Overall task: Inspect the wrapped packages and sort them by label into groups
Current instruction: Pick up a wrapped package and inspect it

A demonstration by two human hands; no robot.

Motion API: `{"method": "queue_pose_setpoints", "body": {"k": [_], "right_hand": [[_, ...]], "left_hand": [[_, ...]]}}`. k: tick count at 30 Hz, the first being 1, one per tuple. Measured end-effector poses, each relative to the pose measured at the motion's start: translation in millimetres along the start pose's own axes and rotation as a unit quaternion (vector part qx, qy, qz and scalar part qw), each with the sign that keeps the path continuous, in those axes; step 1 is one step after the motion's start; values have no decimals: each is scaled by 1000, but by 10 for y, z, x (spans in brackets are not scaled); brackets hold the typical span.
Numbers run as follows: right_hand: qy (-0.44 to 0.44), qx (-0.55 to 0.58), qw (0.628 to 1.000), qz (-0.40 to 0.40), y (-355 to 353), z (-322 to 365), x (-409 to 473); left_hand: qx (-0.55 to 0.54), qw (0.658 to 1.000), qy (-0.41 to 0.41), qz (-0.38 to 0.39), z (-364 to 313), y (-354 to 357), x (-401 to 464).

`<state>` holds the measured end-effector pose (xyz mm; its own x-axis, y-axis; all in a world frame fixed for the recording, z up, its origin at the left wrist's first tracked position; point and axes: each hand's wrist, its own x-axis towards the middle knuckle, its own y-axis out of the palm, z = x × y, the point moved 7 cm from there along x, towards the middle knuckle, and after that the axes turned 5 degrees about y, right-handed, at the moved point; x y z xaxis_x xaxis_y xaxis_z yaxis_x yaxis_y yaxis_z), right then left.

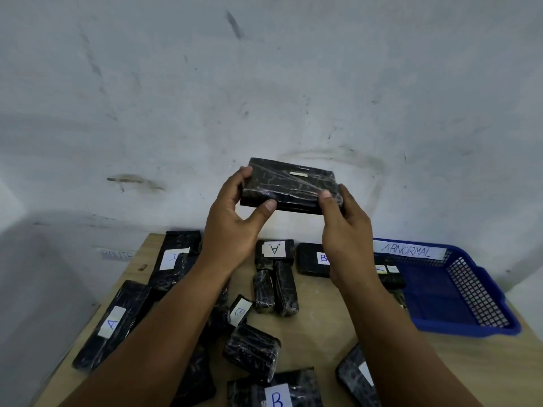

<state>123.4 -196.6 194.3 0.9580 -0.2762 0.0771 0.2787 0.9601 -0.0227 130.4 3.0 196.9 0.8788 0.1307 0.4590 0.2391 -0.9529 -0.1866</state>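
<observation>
I hold a flat black wrapped package (289, 185) up in front of the wall, above the table. My left hand (235, 218) grips its left end, thumb under the near edge. My right hand (343, 227) grips its right end. Only a thin white strip shows on its top face; no letter is readable. Below lie several black wrapped packages: one marked A (274, 250) at the back middle, one marked B (316, 259) beside it, a long one marked A (114, 321) at the left, and one marked B (273, 392) near the front edge.
A blue plastic basket (458, 289) labelled ABNORMAL stands at the table's right side. The wooden table (320, 327) abuts a scuffed white wall. A paper label (117, 255) is stuck on the wall at the left. Unlabelled packages (276, 289) lie mid-table.
</observation>
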Motion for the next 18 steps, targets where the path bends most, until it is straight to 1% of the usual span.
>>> {"method": "queue_pose_setpoints", "body": {"k": [2,5,8,11,14,18], "right_hand": [[6,19,1000,-7,-6,-39,17],[4,32,999,-2,-16,-51,29],[2,34,999,-11,-57,-63,27],[15,59,998,-8,-52,-85,4],[9,78,997,-23,-58,-114,5],[1,46,999,-16,-60,-144,38]], "left_hand": [[10,999,-22,20,-10,37,-25],[28,999,-30,21,10,55,-92],[-9,997,-68,-27,48,1,-135],[-12,994,-91,-56,109,-57,-135],[4,994,-100,-40,112,-63,-114],[72,991,-115,-2,187,-52,-71]]}}
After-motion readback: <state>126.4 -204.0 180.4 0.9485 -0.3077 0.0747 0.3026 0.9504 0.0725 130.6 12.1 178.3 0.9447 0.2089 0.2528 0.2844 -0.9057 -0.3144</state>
